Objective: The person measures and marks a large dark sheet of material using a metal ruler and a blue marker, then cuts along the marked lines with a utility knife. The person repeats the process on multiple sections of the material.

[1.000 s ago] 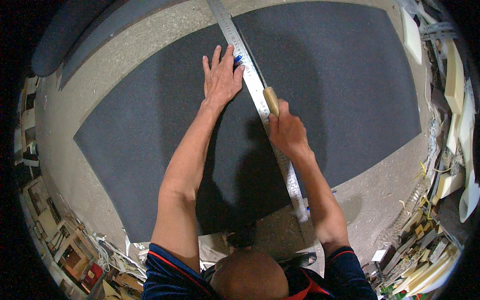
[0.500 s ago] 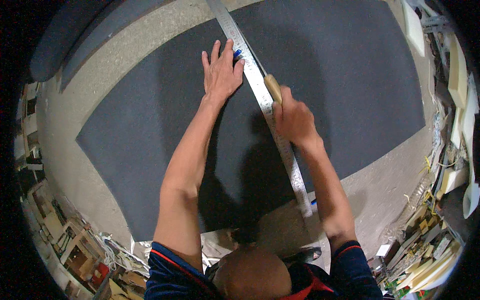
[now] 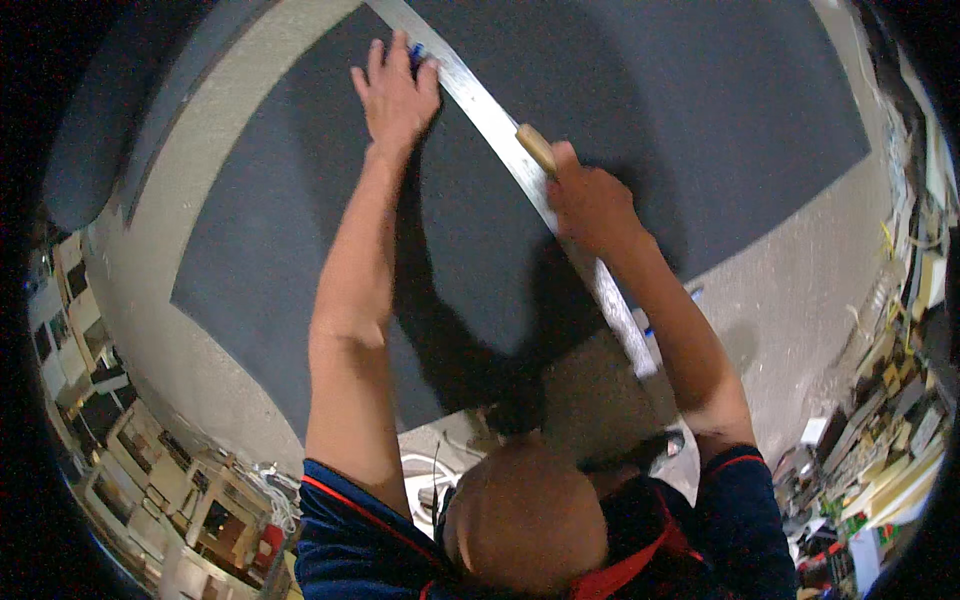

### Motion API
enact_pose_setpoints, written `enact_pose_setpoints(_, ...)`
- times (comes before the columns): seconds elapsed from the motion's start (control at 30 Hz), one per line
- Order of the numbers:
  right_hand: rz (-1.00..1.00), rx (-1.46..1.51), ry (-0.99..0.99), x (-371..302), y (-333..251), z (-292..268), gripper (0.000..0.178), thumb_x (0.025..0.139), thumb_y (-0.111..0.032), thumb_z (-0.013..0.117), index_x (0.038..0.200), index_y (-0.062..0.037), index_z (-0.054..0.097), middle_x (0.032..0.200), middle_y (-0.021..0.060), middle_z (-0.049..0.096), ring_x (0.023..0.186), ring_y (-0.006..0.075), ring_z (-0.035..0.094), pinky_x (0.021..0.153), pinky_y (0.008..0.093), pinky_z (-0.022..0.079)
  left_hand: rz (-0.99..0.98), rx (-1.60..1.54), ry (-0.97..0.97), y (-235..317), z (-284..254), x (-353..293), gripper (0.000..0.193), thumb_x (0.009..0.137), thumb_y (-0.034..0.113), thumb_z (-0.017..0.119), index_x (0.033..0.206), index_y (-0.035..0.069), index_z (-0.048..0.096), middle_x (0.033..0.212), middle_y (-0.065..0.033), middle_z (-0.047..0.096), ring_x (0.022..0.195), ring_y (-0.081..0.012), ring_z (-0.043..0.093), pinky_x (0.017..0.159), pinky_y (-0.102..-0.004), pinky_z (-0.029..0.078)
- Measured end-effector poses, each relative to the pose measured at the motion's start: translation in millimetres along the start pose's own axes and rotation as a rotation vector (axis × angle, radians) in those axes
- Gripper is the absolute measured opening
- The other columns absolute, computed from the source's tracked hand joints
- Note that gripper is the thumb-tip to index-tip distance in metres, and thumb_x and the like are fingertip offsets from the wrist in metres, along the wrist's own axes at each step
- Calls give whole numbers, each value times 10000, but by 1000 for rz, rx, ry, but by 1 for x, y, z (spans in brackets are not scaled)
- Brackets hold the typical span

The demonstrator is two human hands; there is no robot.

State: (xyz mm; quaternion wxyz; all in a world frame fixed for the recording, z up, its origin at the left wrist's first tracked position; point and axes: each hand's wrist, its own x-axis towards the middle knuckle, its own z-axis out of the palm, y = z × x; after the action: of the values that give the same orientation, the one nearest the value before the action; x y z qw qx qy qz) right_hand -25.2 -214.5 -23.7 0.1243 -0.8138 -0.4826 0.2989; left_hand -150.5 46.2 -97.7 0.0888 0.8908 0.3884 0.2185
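Note:
A long metal ruler (image 3: pixel 490 118) lies aslant across a large dark grey sheet (image 3: pixel 270 230) on the floor. My left hand (image 3: pixel 398 95) rests at its far part with fingers spread, thumb and fingertips by its left edge. Between the thumb and forefinger shows a small blue piece (image 3: pixel 416 52), too small to name. My right hand (image 3: pixel 597 205) is closed round the pale wooden handle of a knife (image 3: pixel 537 150), over the ruler's right edge nearer to me. The knife's blade can hardly be made out.
Dark rolled or thick material (image 3: pixel 90 150) stands at the far left. Offcuts and boxes (image 3: pixel 215 520) crowd the near left, and pale strips and scraps (image 3: pixel 900 470) pile up on the right. Bare concrete (image 3: pixel 770 290) borders the sheet. A person's head (image 3: pixel 525 515) shows at the bottom.
The whole view has shifted and turned a little. My right hand with the knife has slid toward me along the ruler, farther from my left hand, which stays by the blue piece.

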Motion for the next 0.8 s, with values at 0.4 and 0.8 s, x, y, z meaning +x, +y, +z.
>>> enact_pose_setpoints(0.4,212,42,-200,-358,128,31,429,917,-163,615,1313,-73,477,898,199,698,676,387,677,583,460,544,101,41,19,-47,28,8,725,953,589,525,1512,134,443,1493,-242,467,1432,-371,394,1157,-632,219)
enact_pose_setpoints(0.8,398,2,-36,-527,167,-5,519,937,-100,600,1423,-70,422,1121,244,675,856,426,697,708,484,569,-42,26,-87,-16,4,4,688,987,480,516,1523,64,398,1545,-244,407,1490,-363,306,1195,-612,161)
